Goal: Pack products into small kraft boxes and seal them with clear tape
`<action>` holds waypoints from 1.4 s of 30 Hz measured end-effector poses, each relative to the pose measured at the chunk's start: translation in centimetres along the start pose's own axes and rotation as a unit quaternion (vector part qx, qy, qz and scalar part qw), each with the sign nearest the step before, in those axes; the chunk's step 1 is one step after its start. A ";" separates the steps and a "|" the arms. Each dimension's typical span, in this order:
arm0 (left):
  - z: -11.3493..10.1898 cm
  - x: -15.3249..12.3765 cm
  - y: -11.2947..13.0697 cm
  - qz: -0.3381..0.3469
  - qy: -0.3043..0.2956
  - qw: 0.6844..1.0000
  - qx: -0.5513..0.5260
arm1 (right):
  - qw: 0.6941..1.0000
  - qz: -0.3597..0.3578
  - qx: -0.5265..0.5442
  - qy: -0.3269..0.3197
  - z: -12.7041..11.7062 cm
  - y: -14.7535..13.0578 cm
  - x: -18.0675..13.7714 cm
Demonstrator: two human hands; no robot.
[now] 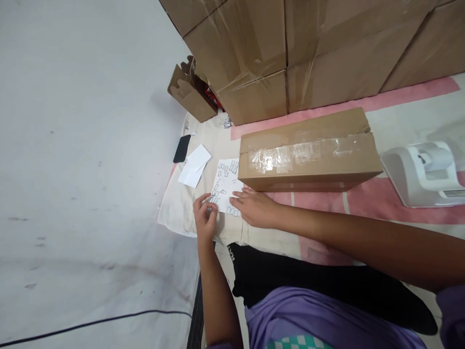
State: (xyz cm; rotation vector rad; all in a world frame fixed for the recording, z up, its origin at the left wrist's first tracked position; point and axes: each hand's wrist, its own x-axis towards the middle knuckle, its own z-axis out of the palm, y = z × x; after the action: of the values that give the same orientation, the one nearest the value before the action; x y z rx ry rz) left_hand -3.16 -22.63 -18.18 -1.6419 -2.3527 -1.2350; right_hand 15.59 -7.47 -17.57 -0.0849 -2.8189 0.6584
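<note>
A white sheet covered with several small dark-outlined stickers lies on a cream cloth on the floor. My left hand sits at the sheet's near left corner, fingers curled in a pinch on something small I cannot make out. My right hand rests on the sheet's near right part, fingers bent and pressed together on the paper. A flat taped cardboard box lies just beyond my right hand.
Two white cards and a black phone lie left of the sheet. Large stacked cartons stand behind, with a small folded carton to their left. A white tape dispenser sits at right on pink-striped matting.
</note>
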 end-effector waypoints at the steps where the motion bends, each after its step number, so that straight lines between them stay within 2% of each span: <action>1: 0.0 -0.1 -0.1 0.005 0.006 1.000 -0.012 | 1.000 0.000 -0.002 0.001 0.1 0.0 0.0; 10: -0.2 -0.7 -0.5 0.014 0.086 0.993 -0.081 | 0.999 -0.001 -0.031 0.033 0.4 0.0 -0.2; 13: 0.0 -1.3 0.0 0.029 0.071 0.990 -0.119 | 0.997 -0.022 -0.025 0.073 0.1 -0.1 -0.5; 17: 0.9 -2.7 1.9 0.037 0.008 0.985 -0.170 | 0.988 -0.026 0.034 0.148 -0.1 0.1 -0.8; 20: 1.7 -3.3 3.2 0.041 -0.031 0.983 -0.179 | 0.982 -0.027 0.059 0.178 0.0 0.2 -0.9; 24: 2.3 -3.1 3.6 0.044 -0.021 0.982 -0.183 | 0.982 -0.039 0.037 0.181 -0.1 0.3 -1.0; 29: 2.4 -2.7 3.5 0.016 0.002 0.979 -0.205 | 0.990 -0.040 -0.023 0.132 -1.0 -0.2 -1.1; 32: 2.7 -2.6 4.2 -0.005 0.077 0.970 -0.232 | 0.988 -0.040 -0.081 0.124 -2.3 -1.3 -2.3; 36: 3.9 -1.3 7.2 -0.017 0.128 0.961 -0.246 | 0.966 -0.076 -0.111 0.223 -6.3 -2.3 -7.0; 38: 5.0 0.5 9.8 -0.025 0.121 0.957 -0.262 | 0.946 -0.116 -0.116 0.280 -8.9 -2.0 -10.1; 40: 6.4 3.2 12.4 -0.044 0.090 0.952 -0.289 | 0.920 -0.158 -0.127 0.334 -11.4 -0.9 -13.1; 42: 8.1 6.5 14.4 -0.073 0.064 0.946 -0.309 | 0.891 -0.143 -0.138 0.409 -13.1 0.8 -15.4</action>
State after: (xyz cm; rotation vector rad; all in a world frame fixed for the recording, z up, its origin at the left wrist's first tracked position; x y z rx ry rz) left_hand 8.69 -10.69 -12.51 -1.4446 -2.1644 -2.2069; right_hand 33.75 -2.89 -9.98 0.0073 -2.0168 0.0924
